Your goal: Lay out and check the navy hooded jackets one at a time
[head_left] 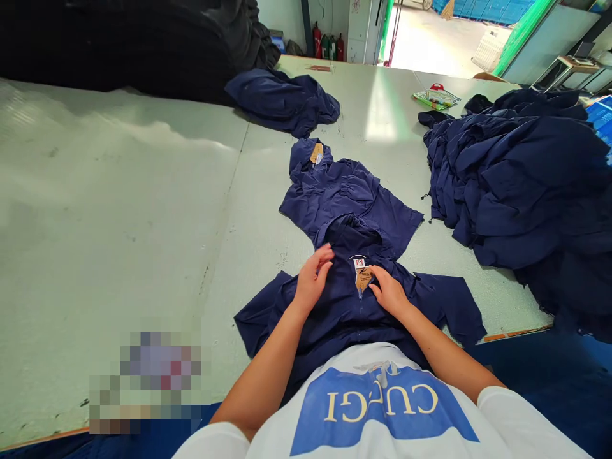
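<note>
A navy hooded jacket [329, 319] lies front up before me, its hood toward the far side and its sleeves spread to both sides. Inside the collar show a white label [358, 262] and a brown hang tag [363, 278], above the zipper pull [360, 294]. My right hand [389, 293] has its thumb and fingers closed at the tag's right edge. Over the left side of the hood's base is my left hand [313, 277], thumb and fingers apart, holding nothing. Just beyond, a second navy jacket [354, 188] with a brown tag [317, 153] lies partly under the first hood.
A large heap of navy jackets [521, 178] covers the table's right side. Farther off lie another bundled navy garment [287, 99], a black covered pile [119, 48] and a green packet [436, 97]. A blurred patch [157, 370] sits at the near left of the pale table [119, 255].
</note>
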Tool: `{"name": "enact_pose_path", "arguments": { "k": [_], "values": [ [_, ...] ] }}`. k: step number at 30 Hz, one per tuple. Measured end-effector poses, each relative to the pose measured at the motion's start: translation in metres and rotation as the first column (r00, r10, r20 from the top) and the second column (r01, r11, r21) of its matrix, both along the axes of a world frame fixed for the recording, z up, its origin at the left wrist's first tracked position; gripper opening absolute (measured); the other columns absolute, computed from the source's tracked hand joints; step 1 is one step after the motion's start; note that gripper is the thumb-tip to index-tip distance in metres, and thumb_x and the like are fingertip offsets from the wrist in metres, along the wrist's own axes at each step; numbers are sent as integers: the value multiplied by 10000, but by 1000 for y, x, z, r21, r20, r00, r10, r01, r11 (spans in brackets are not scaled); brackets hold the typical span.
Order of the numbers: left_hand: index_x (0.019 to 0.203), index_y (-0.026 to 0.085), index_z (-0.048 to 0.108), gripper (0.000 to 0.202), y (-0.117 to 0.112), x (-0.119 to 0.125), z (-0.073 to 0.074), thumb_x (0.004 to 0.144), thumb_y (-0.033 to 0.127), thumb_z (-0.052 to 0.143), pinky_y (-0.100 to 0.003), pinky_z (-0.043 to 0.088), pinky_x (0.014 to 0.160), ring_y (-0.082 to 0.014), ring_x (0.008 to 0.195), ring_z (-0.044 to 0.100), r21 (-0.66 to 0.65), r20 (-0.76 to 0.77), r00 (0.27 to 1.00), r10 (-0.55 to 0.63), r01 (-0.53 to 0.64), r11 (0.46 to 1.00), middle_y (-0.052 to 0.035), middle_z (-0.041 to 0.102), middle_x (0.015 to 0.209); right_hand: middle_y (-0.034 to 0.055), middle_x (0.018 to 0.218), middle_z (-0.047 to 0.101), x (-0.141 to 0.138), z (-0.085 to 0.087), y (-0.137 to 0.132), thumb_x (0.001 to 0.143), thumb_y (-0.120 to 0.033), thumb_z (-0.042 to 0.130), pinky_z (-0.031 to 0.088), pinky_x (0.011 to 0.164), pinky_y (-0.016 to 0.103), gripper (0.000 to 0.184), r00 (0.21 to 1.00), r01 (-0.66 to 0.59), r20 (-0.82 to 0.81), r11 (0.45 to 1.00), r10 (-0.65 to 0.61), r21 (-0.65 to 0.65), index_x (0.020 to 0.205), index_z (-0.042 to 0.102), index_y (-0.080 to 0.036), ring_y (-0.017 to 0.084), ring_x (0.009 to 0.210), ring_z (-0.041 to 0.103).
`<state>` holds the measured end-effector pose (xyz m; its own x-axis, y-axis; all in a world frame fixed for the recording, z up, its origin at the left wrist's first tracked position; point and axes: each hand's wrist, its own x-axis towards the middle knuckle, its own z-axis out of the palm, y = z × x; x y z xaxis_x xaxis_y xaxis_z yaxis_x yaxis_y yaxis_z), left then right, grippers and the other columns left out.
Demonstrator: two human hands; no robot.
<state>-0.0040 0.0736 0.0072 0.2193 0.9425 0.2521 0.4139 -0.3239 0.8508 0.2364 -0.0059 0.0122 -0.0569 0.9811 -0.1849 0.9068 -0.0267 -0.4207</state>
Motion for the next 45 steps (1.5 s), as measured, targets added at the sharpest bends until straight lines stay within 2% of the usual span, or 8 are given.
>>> {"name": "enact_pose_path", "arguments": {
  "k": [5, 11, 19, 27, 32, 38, 41, 45],
  "values": [
    [1604, 252, 48, 934, -45, 19, -15, 904, 439, 637, -566, 258, 1207, -328, 1541, 162, 112, -271, 959, -82, 116, 987, -186, 91, 1678, 106, 1238, 603, -13, -7, -15, 970, -337, 570, 516, 929, 334, 278, 1000, -19, -17, 1000, 19, 7, 1204, 645, -209, 220, 1086, 635],
    [1601, 209, -63, 1226, -98, 35, -65, 764, 531, 773, -674, 189, 1182, -404, 1532, 105, 70, -551, 828, -107, 174, 982, -284, 101, 1647, 42, 1103, 655, -36, -7, -9, 898, -323, 698, 468, 783, 255, 212, 999, -34, 24, 975, 40, -219, 1080, 647, -227, 180, 948, 666],
    [1600, 184, -60, 1285, -101, 29, -83, 721, 579, 789, -673, 175, 1184, -391, 1534, 104, 86, -548, 824, -141, 223, 971, -288, 120, 1642, 52, 1007, 721, -33, 11, -8, 895, -266, 693, 416, 734, 249, 103, 957, -232, 68, 884, 282, -405, 966, 654, -203, 198, 948, 684],
    [1596, 187, 186, 1104, -104, 35, -81, 745, 589, 762, -659, 192, 1187, -382, 1529, 153, 12, -597, 766, -238, 306, 952, -275, 180, 1633, 63, 1038, 698, -22, 66, 93, 1011, -342, 493, 420, 776, 267, 202, 986, -100, 147, 989, 83, 110, 1013, 651, -216, 193, 933, 641],
    [1569, 316, 302, 766, -106, 10, -55, 894, 460, 636, -688, 74, 1203, -343, 1543, 130, 68, -660, 742, -119, 217, 974, -123, 278, 1641, 93, 1146, 669, -18, 43, 72, 1000, -354, 509, 465, 860, 305, 254, 998, -7, 61, 987, -3, 158, 1176, 614, -203, 213, 998, 620],
    [1520, 328, 421, 580, -81, -44, -64, 958, 452, 499, -668, 25, 1211, -342, 1545, 121, 43, -704, 708, 52, -30, 999, -66, 336, 1622, 122, 1601, 346, 6, -35, -21, 975, -445, 538, 274, 1141, 618, 569, 968, -69, 238, 997, 78, -46, 1501, 426, -260, 357, 1472, 265],
    [1547, 262, 376, 625, -39, -43, -69, 967, 478, 464, -595, 36, 1238, -303, 1532, 206, 55, -697, 717, 30, 12, 998, -99, 328, 1622, 88, 1662, 214, 17, -49, -5, 992, -481, 488, 118, 1168, 687, 636, 956, -96, 273, 995, 103, -41, 1571, 301, -295, 350, 1535, 82],
    [1554, 143, 350, 671, 21, -18, -54, 977, 476, 434, -564, 77, 1242, -308, 1514, 264, 39, -720, 693, 42, -21, 999, -173, 329, 1610, 90, 1654, 243, 26, -32, 60, 1022, -396, 431, 158, 1187, 633, 567, 973, -12, 229, 999, 19, -32, 1567, 314, -294, 302, 1537, 126]
  ]
}}
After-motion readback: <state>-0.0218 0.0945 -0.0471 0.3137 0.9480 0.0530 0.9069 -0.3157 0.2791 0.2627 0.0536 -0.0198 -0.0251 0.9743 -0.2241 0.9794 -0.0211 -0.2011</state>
